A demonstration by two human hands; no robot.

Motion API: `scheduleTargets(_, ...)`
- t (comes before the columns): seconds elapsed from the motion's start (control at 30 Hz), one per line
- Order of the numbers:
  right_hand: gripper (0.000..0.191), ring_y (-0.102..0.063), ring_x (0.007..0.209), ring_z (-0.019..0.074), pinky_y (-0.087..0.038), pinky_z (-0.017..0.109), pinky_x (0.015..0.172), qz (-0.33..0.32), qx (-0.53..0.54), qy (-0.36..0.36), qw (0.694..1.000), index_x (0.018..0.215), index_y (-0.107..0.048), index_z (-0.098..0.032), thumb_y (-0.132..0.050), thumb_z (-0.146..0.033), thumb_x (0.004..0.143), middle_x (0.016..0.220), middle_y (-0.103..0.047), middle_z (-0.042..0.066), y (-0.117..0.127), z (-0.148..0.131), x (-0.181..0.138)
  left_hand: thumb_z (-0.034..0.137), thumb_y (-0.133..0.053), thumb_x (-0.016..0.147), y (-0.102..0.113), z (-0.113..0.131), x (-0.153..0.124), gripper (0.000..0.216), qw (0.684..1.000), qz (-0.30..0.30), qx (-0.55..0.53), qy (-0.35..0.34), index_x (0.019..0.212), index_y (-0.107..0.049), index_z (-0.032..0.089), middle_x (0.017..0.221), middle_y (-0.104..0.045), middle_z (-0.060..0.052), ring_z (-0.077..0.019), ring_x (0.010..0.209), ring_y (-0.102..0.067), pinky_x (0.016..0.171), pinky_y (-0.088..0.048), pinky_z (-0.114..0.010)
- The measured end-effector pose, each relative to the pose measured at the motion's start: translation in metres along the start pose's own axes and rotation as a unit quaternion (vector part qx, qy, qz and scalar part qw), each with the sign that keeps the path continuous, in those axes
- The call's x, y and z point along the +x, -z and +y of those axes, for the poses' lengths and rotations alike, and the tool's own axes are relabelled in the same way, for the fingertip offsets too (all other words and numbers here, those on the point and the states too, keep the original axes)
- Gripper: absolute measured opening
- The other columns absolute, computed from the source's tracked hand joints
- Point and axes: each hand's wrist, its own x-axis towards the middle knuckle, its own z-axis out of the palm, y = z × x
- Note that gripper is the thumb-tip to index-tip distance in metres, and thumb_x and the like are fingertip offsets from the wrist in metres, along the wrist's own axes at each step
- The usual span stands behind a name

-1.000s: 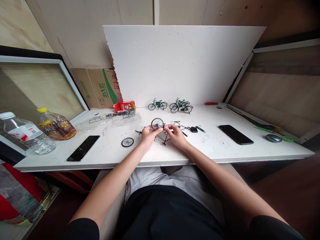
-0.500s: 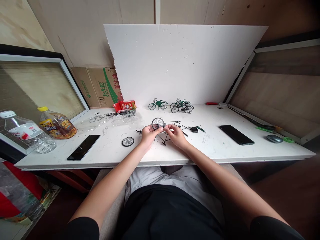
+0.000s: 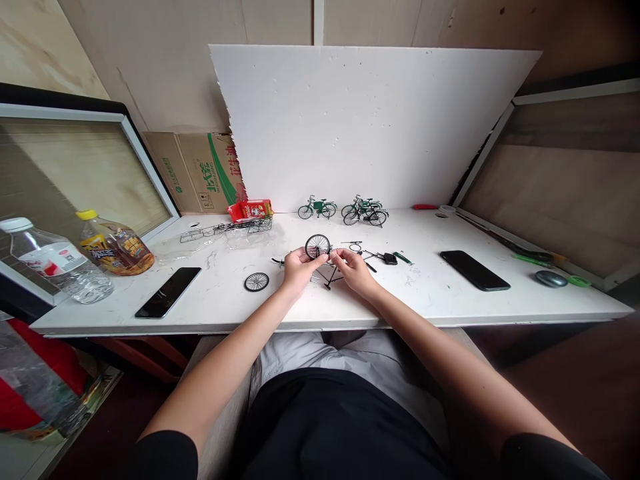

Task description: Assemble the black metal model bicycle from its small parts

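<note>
A partly assembled model bicycle (image 3: 328, 283) is held upside down over the table, its black spoked wheel (image 3: 317, 247) uppermost. My left hand (image 3: 299, 272) is closed on it from the left, with thumb and fingers beside the wheel. From the right, my right hand (image 3: 354, 271) pinches it close to the wheel's lower edge; the fingertips of both hands nearly meet. What exactly lies between the right fingertips is too small to see. A loose black wheel (image 3: 257, 282) lies flat to the left. Right of my hands are small black parts (image 3: 390, 259) and a green strip (image 3: 403, 257).
Finished model bicycles (image 3: 317, 208) stand along the white backboard (image 3: 375, 127). A phone (image 3: 169, 292) lies left, another phone (image 3: 474, 270) right. Two bottles, one with a yellow cap (image 3: 117, 247), sit at far left. Wire parts (image 3: 215, 232) on plastic lie near a red packet (image 3: 251, 210).
The view has shifted very slightly. Both hands keep their hold on the model bicycle, and nothing else has visibly moved.
</note>
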Motion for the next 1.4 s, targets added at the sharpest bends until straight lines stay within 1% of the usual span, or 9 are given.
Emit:
scheduleTargets(0.13,0.042,-0.057,0.082,0.0192,-0.046,0.032,0.078,-0.006,0.018,-0.010,1.000,0.093,-0.066,-0.022,-0.060,-0.062,0.099,0.090,-0.067,0.003,0.001,-0.002,-0.001,0.033,-0.100,0.060,-0.001,0.001,-0.001,0.045,1.000,0.012,0.006,-0.007,0.095,-0.080,0.013,0.102,-0.083,-0.013,-0.0249,0.093,-0.077,0.092,-0.060,-0.039)
scheduleTargets(0.3,0.041,-0.059,0.086,0.0198,-0.047,0.032,0.081,-0.017,0.028,-0.019,0.999,0.094,-0.068,-0.022,-0.063,-0.062,0.098,0.092,-0.068,0.004,0.004,-0.004,0.000,0.033,-0.100,0.058,-0.002,0.000,-0.001,0.045,1.000,0.022,0.013,-0.016,0.092,-0.078,0.013,0.098,-0.083,-0.012,-0.0249,0.092,-0.078,0.091,-0.061,-0.039)
scheduleTargets(0.57,0.041,-0.060,0.084,0.0188,-0.047,0.031,0.080,-0.013,0.032,-0.017,0.999,0.094,-0.070,-0.021,-0.065,-0.062,0.097,0.091,-0.069,0.003,0.003,0.001,0.001,0.032,-0.100,0.059,-0.001,0.000,-0.001,0.043,0.999,0.026,0.019,-0.018,0.090,-0.078,0.013,0.096,-0.083,-0.012,-0.0242,0.088,-0.078,0.089,-0.061,-0.039)
scheduleTargets(0.73,0.043,-0.061,0.079,0.0191,-0.049,0.033,0.078,0.018,0.036,-0.027,0.999,0.090,-0.072,-0.020,-0.071,-0.063,0.092,0.087,-0.071,0.004,0.004,0.004,0.001,0.032,-0.100,0.059,-0.002,0.002,-0.003,0.043,1.000,0.017,0.013,-0.014,0.090,-0.078,0.013,0.096,-0.082,-0.012,-0.0249,0.088,-0.078,0.089,-0.061,-0.040)
scheduleTargets(1.0,0.038,-0.067,0.086,0.0219,-0.052,0.037,0.086,0.030,0.053,-0.025,0.998,0.092,-0.077,-0.020,-0.079,-0.058,0.087,0.093,-0.076,0.007,0.008,0.007,0.002,0.031,-0.101,0.058,0.003,0.004,0.000,0.043,1.000,-0.001,0.004,0.013,0.091,-0.080,0.013,0.095,-0.082,-0.011,-0.0229,0.084,-0.077,0.088,-0.061,-0.039)
scheduleTargets(1.1,0.036,-0.066,0.086,0.0208,-0.052,0.036,0.086,0.036,0.070,-0.017,0.997,0.092,-0.075,-0.021,-0.081,-0.056,0.086,0.093,-0.074,0.006,0.007,0.008,0.002,0.031,-0.101,0.058,0.003,0.002,0.000,0.044,1.000,-0.014,0.005,0.022,0.092,-0.080,0.013,0.095,-0.082,-0.010,-0.0224,0.084,-0.077,0.088,-0.061,-0.039)
scheduleTargets(1.17,0.036,-0.064,0.083,0.0190,-0.052,0.035,0.083,0.050,0.108,-0.017,0.993,0.096,-0.072,-0.022,-0.085,-0.053,0.082,0.089,-0.070,0.003,0.005,0.009,0.002,0.032,-0.101,0.060,0.002,0.000,0.000,0.045,0.999,-0.025,0.003,0.025,0.095,-0.080,0.013,0.098,-0.083,-0.011,-0.0232,0.088,-0.077,0.090,-0.061,-0.040)
scheduleTargets(1.27,0.046,-0.064,0.082,0.0179,-0.054,0.033,0.082,0.075,0.178,-0.037,0.981,0.105,-0.066,-0.025,-0.091,-0.049,0.076,0.084,-0.067,-0.001,0.003,0.012,0.003,0.032,-0.099,0.062,0.001,-0.003,0.000,0.046,0.999,-0.031,-0.001,0.028,0.100,-0.080,0.013,0.104,-0.083,-0.013,-0.0244,0.093,-0.077,0.094,-0.059,-0.040)
scheduleTargets(1.4,0.047,-0.068,0.086,0.0194,-0.056,0.035,0.085,0.111,0.173,-0.064,0.976,0.099,-0.068,-0.022,-0.093,-0.050,0.072,0.092,-0.071,0.003,0.004,0.017,0.005,0.032,-0.100,0.061,0.003,-0.005,0.001,0.047,0.999,-0.019,0.002,0.046,0.098,-0.080,0.012,0.101,-0.083,-0.013,-0.0241,0.092,-0.078,0.097,-0.058,-0.041)
